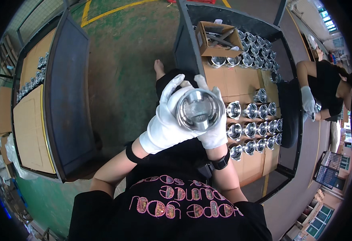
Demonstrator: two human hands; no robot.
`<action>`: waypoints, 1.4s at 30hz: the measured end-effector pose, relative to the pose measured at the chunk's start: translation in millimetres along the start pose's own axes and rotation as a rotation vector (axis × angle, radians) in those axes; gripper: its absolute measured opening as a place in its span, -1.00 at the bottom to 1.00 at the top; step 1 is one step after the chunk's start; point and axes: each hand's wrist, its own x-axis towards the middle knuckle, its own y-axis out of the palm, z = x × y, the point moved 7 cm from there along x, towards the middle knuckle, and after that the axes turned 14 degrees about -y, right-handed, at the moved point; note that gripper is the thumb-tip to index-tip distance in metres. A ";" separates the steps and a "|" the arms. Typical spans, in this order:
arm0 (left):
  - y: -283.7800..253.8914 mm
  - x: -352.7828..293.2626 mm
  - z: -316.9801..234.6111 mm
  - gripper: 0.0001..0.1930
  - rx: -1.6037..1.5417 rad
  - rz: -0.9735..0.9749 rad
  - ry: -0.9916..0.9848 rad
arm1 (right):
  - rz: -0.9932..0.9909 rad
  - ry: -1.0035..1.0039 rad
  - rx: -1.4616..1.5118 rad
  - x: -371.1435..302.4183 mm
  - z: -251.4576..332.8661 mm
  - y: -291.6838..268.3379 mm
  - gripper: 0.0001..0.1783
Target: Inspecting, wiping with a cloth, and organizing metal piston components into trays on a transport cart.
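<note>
Both my hands wear white gloves and hold one shiny metal piston (200, 109) in front of my chest, its hollow side facing up. My left hand (164, 120) wraps the piston's left side, fingers curled up along the rim. On the other side, my right hand (216, 134) grips it, mostly hidden beneath, with fingertips showing past the far edge. Close by on the right, several similar pistons (249, 129) stand in rows on a cardboard sheet (246, 85) inside a dark metal-framed cart.
A cardboard box (220, 51) with dark flat pieces sits among more pistons at the cart's far end. Left stands another dark cart (69, 92) with cardboard and metal parts. At the right, a gloved co-worker (324, 80) bends beside the piston cart. The floor (123, 52) is green, with yellow lines.
</note>
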 end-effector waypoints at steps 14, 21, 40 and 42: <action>-2.1 -4.3 36.0 0.07 -0.256 0.117 -0.160 | 0.009 -0.120 -0.370 6.5 1.6 -4.1 -0.32; -9.1 7.1 21.9 -0.15 -0.067 0.014 -0.118 | 0.634 -0.906 -1.439 -13.9 67.3 76.8 -0.77; -5.8 -27.6 83.4 -0.39 -0.198 0.133 -0.752 | -0.419 -0.407 -2.209 95.4 172.6 -156.3 -0.55; -15.7 -37.4 91.9 -0.39 -0.083 0.129 -0.760 | -0.445 -0.281 -2.254 114.9 156.5 -191.1 -0.57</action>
